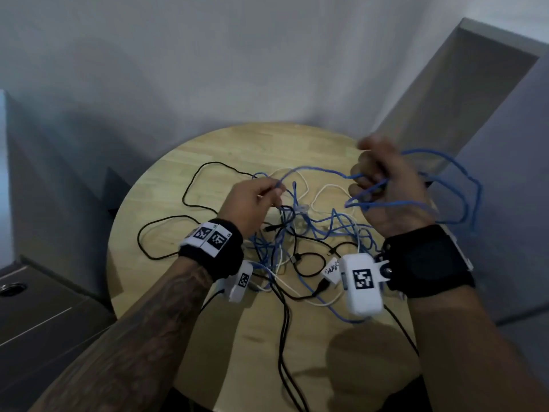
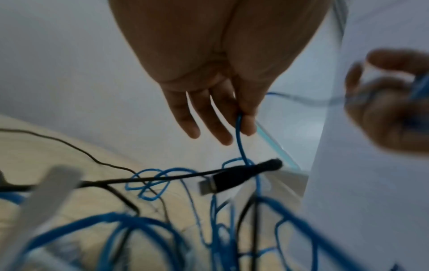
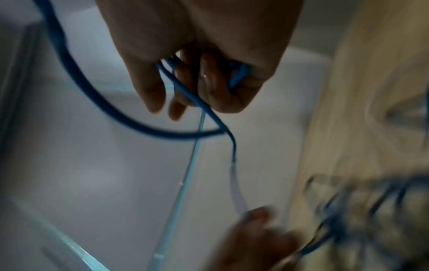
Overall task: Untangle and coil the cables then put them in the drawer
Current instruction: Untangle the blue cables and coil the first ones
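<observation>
Wood-grain round worktop (image 1: 208,150) takes up most of the head view, pushed into a corner of pale walls, with a grey cabinet (image 1: 35,307) off to the left and a tall light panel (image 1: 463,93) leaning behind on the right. Sprawled over the middle of the worktop is the tangle: a long blue cable (image 1: 315,171) knotted through a thin black cable (image 1: 190,188) and a white cable (image 1: 323,190), all crossing over each other. Part of the blue cable is already lifted off the pile and gathered in loose loops that hang out past the worktop's right edge. Right hand (image 1: 386,185) is raised above the far right of the worktop, fingers curled round those blue loops. Left hand (image 1: 252,197) sits lower, over the centre of the mess, pinching one strand of the same blue cable between thumb and forefinger, other fingers fairly straight; that strand runs across to the right hand. Both wrists carry black straps with white camera boxes. Smallest bit: a black USB plug (image 2: 216,183) dangling just below the left hand's fingertips in the left wrist view, caught in the blue loops. Right wrist view is pretty blurry.
</observation>
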A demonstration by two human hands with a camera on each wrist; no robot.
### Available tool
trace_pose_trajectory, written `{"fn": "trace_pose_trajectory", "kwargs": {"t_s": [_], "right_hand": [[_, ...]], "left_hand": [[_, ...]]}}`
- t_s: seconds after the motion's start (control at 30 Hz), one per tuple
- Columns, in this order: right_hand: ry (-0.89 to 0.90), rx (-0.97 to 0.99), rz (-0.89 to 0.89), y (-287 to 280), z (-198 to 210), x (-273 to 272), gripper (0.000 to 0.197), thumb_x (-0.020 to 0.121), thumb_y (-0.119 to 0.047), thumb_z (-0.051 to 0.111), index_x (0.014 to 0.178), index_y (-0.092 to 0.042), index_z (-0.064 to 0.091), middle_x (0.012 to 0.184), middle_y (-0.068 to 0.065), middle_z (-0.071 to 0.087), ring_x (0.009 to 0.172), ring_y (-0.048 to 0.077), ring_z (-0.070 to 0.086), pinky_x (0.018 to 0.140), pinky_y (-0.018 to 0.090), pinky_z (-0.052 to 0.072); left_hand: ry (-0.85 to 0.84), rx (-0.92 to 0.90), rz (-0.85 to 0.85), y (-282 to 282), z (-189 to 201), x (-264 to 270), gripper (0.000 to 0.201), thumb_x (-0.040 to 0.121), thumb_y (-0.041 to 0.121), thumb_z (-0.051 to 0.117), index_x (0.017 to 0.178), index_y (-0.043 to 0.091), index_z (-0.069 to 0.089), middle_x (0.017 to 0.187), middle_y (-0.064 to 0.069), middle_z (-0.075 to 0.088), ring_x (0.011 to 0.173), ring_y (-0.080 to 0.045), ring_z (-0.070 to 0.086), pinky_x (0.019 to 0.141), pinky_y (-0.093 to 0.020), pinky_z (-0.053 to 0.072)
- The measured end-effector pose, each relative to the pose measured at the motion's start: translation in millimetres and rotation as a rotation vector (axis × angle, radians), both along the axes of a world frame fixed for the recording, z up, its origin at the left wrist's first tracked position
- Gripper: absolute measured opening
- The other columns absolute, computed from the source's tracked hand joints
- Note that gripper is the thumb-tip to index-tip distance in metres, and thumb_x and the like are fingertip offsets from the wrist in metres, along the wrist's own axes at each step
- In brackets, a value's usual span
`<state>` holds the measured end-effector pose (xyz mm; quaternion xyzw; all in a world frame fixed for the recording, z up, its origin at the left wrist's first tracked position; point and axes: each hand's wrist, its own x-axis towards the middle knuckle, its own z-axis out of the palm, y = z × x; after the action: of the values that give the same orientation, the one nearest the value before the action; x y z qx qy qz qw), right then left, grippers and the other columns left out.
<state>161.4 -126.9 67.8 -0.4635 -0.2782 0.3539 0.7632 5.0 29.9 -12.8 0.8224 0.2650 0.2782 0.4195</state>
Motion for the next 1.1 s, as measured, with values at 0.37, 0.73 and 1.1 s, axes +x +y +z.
{"fn": "trace_pose_trajectory", "kwargs": {"t_s": [0.37,0.73,1.1], "right_hand": [[-0.868,-0.409,-0.077,18.5,-40.2,-20.0,0.023,0.1,-0.035,0.058,0.094,-0.014,0.058,0.074,0.028,0.055,0.061,0.019,0.049,0.06,0.03,0.039],[-0.919,-0.473,0.027,10.0,-43.5,-8.1,0.085,0.081,-0.046,0.079,0.151,-0.029,0.034,0.127,0.003,0.055,0.096,0.015,0.059,0.083,0.029,0.051],[-0.875,-1.147,0.126,-43.1,-48.0,-25.8,0.093,0.079,-0.089,0.039,0.099,-0.004,0.073,0.087,0.021,0.067,0.08,0.035,0.067,0.075,0.039,0.054]], "left_hand": [[-0.17,0.14,-0.086,-8.2,22.0,2.5,0.018,0.097,0.025,0.059,0.1,0.015,0.074,0.079,0.008,0.065,0.071,-0.004,0.057,0.067,-0.018,0.042],[-0.391,-0.867,-0.063,3.3,47.5,-13.8,0.025,0.1,0.023,0.043,0.078,0.016,0.054,0.052,0.008,0.021,0.041,-0.008,0.018,0.043,-0.02,0.018],[-0.71,-1.028,0.181,9.4,52.2,-69.1,0.022,0.095,0.018,0.04,0.087,0.012,0.06,0.053,0.006,0.025,0.044,-0.011,0.023,0.053,-0.026,0.033]]}}
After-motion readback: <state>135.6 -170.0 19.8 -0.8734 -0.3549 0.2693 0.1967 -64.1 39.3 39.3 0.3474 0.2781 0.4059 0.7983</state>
